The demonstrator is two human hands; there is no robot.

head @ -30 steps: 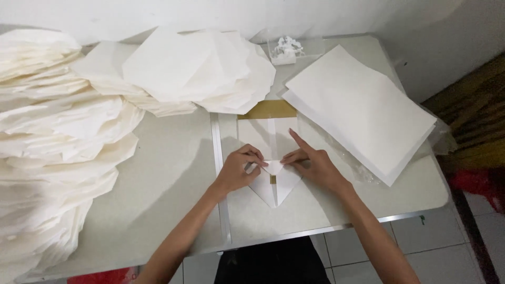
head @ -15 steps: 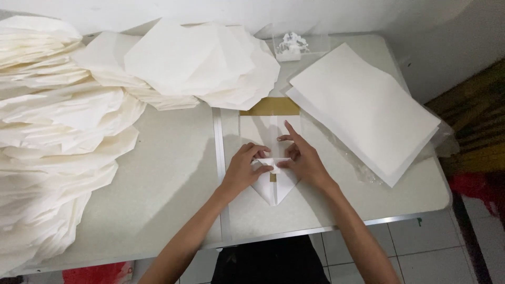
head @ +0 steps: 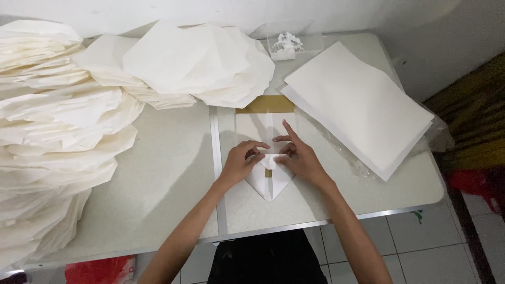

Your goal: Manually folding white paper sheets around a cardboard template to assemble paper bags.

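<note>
Head view shows the left hand (head: 241,164) and the right hand (head: 297,160) closer together than half a second ago, both now meeting over the upper edge of a small white folded paper (head: 269,181) on the table (head: 173,173). The left fingers (head: 256,149) are curled and pinching a flap at the paper's top; the right fingers (head: 288,131) are partly spread, the index stretched away from the body and the others pressing the fold flat. Below the fingers, toward the body, the paper tapers to a point, so the fold looks tighter than a second ago. Beyond the fingers lies a brown strip (head: 265,104). Right of them sits a stack of flat white sheets (head: 357,105); far to the left, heaps of folded paper pieces (head: 58,137).
</note>
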